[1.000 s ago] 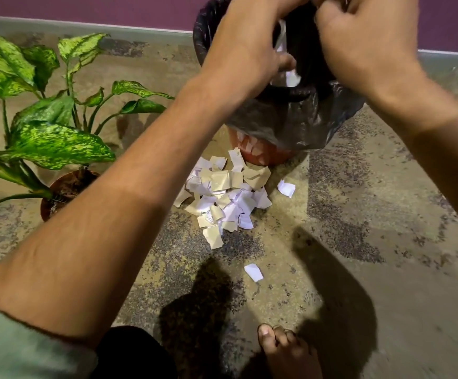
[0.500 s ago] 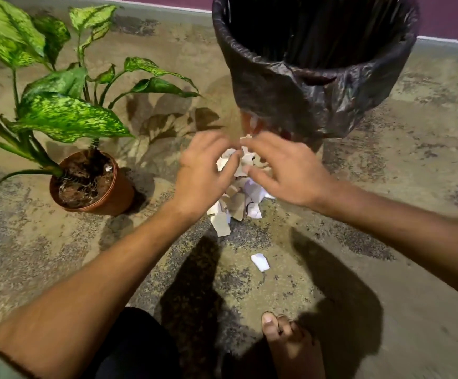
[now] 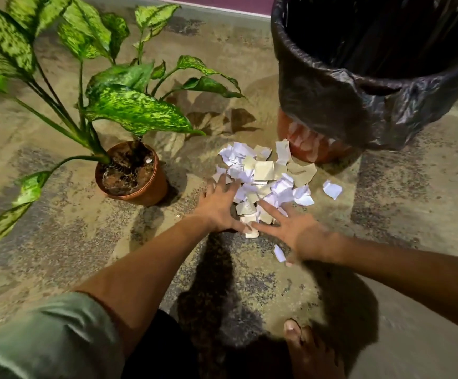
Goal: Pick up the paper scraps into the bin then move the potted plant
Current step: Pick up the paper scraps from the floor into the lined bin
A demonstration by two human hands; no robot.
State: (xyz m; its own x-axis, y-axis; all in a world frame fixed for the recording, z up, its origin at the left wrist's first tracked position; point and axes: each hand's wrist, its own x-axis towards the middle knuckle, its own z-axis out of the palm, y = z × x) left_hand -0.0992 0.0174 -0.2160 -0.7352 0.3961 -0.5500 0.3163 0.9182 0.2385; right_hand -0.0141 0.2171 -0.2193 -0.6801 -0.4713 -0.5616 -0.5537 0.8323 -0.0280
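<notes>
A pile of white and beige paper scraps lies on the floor in front of the bin, an orange bin lined with a black bag. My left hand rests flat with spread fingers at the pile's near left edge. Fingers apart, my right hand lies on the pile's near right edge, touching scraps. Neither hand has lifted any paper. The potted plant, with mottled green leaves in a brown pot, stands left of the pile.
Single scraps lie apart: one right of the pile, one by my right wrist. My bare foot is at the bottom. A purple wall base runs behind the plant and bin.
Both hands came down from the bin's mouth to the floor and now spread over the near edge of the pile. The view has tilted down and closer.
</notes>
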